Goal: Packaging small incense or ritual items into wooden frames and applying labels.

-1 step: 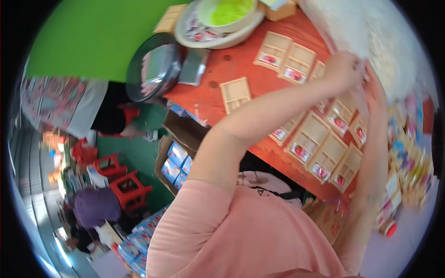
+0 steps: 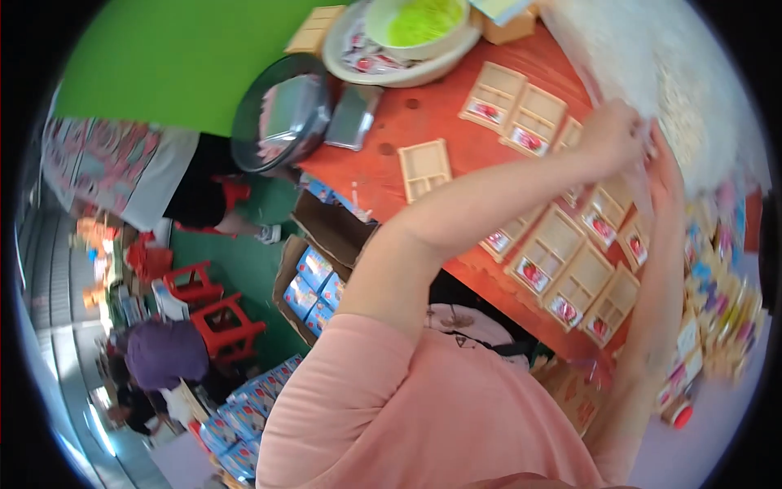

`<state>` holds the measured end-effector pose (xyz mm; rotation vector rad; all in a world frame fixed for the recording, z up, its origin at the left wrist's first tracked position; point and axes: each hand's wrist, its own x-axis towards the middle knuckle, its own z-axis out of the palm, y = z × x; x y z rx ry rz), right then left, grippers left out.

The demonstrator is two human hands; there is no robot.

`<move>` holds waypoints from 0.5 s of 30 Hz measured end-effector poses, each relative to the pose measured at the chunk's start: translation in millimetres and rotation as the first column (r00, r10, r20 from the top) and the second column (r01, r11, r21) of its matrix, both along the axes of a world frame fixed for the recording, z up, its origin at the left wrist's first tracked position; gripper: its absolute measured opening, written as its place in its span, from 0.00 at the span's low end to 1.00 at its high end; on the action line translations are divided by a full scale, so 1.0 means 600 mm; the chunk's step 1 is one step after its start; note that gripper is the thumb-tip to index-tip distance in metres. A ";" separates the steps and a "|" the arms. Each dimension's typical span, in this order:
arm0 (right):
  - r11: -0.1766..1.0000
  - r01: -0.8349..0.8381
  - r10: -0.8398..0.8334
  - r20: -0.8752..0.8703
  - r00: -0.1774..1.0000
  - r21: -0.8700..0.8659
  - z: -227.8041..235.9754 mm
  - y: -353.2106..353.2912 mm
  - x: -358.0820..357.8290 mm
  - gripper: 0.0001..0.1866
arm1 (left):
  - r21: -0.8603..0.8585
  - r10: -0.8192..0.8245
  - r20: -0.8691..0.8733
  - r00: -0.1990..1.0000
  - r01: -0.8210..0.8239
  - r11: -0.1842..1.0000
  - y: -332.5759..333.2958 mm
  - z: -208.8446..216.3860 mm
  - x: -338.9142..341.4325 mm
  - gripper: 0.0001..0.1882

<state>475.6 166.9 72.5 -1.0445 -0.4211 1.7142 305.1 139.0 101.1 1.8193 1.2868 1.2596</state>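
Observation:
At the upper right hangs a large clear plastic bag [image 2: 680,98] with pale bits showing through its film. My left hand [image 2: 612,134] is closed on the bag's gathered edge, with my left arm stretched across the table. Close beside it, my right hand [image 2: 664,175] also grips the bunched plastic; its fingertips are partly hidden. Below my hands lie several small wooden compartment trays [image 2: 547,253], most with a red-printed card in one section. A single wooden tray without a card [image 2: 425,169] lies to the left.
The trays rest on a red table [image 2: 472,155]. Bowls [image 2: 399,77], a dark clear tub [image 2: 281,118] and a clear flat pack [image 2: 354,118] stand toward the far left. An open carton of blue boxes [image 2: 314,285] is left of me, near red stools [image 2: 224,326] and other people.
The view has shifted slightly, so the table and bowls appear a little further right and lower. Both hands keep their hold on the plastic bag.

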 end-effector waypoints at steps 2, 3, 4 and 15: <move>0.997 0.060 -0.063 0.090 0.994 0.041 0.006 0.000 -0.019 0.13 | 0.099 0.066 -0.033 0.997 -0.062 0.993 -0.005 -0.003 -0.026 0.09; 0.998 0.038 -0.042 0.074 0.996 0.052 0.010 0.004 -0.014 0.13 | 0.175 0.073 -0.104 0.992 -0.054 0.983 -0.011 0.007 -0.039 0.07; 0.990 -0.137 0.134 0.087 0.987 0.035 0.027 -0.001 -0.001 0.13 | 0.246 0.069 -0.170 0.983 -0.026 0.969 -0.013 0.017 -0.043 0.06; 0.856 -0.515 0.143 0.939 0.312 0.040 0.107 0.002 0.071 0.17 | 0.179 -0.257 -0.658 0.708 0.478 0.860 0.060 0.045 -0.119 0.12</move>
